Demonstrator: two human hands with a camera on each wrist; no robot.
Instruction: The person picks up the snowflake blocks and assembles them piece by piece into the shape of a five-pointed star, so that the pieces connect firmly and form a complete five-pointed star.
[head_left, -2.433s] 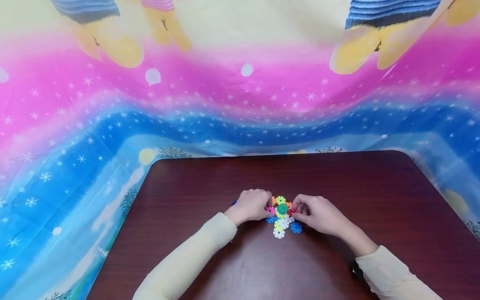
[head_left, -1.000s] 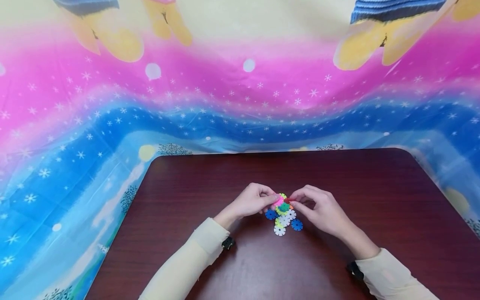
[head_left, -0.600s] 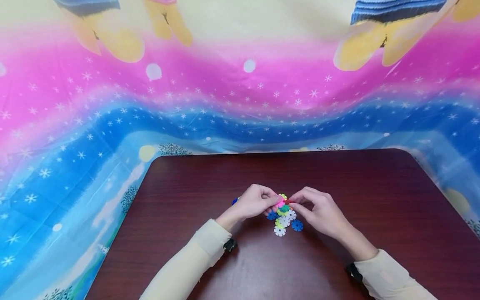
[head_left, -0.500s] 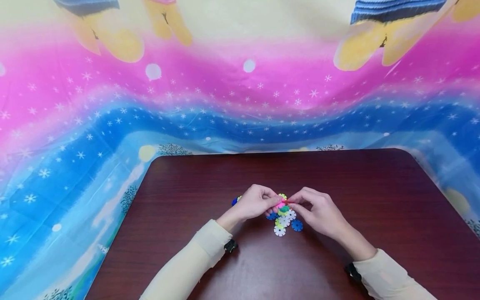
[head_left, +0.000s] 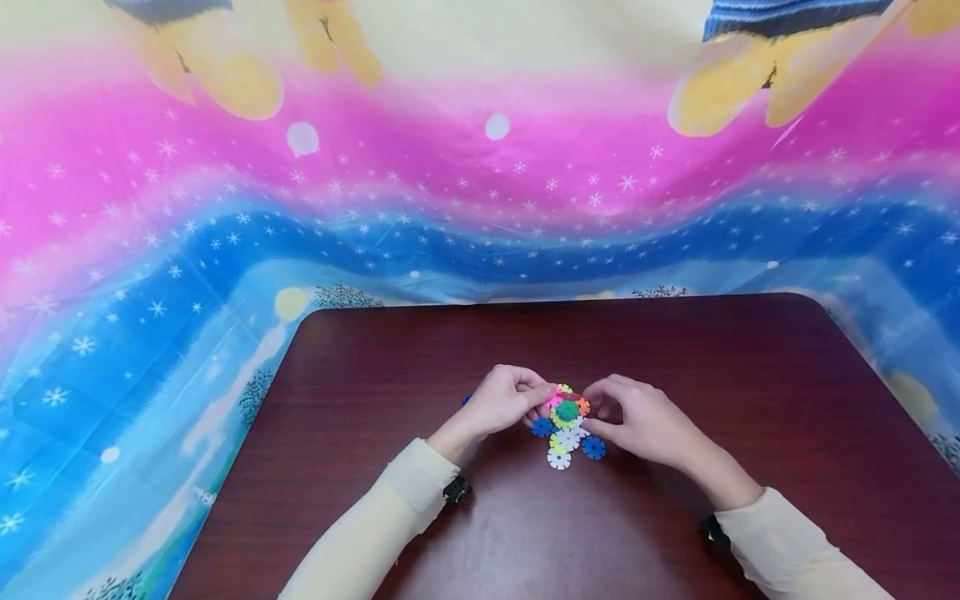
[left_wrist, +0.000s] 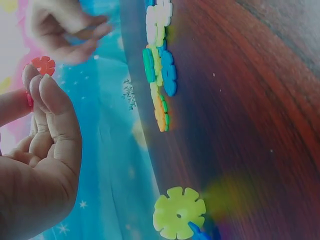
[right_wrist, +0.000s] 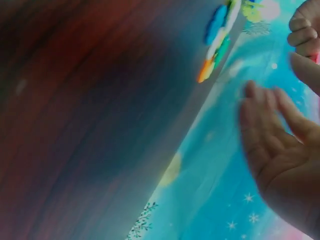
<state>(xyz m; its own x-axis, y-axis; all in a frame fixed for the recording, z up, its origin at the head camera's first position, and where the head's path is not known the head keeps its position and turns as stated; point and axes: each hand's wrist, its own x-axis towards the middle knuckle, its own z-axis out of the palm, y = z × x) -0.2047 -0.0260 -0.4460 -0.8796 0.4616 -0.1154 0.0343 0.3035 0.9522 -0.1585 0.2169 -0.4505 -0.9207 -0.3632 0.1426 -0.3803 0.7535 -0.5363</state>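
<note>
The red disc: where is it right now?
In the left wrist view, the red disc is at upper left, just above the left hand and below the blurred right hand.

The head view looks forward and down from the person's side, well back from and above the grip of the left hand (head_left: 504,403) on the pink disc (head_left: 555,401). It is the widest, taking in the right hand (head_left: 641,417) beside the grip, the disc pile (head_left: 567,433) below it, the table (head_left: 480,533) around and the printed cloth (head_left: 450,192) beyond.

The left wrist view is turned sideways, close behind the grip, facing past it toward the right hand. The right wrist view lies sideways the other way, close to its own hand, facing across to the grip, which is cut by the frame edge. Both wrist views share the two hands, pile, table and cloth with the head view.
</note>
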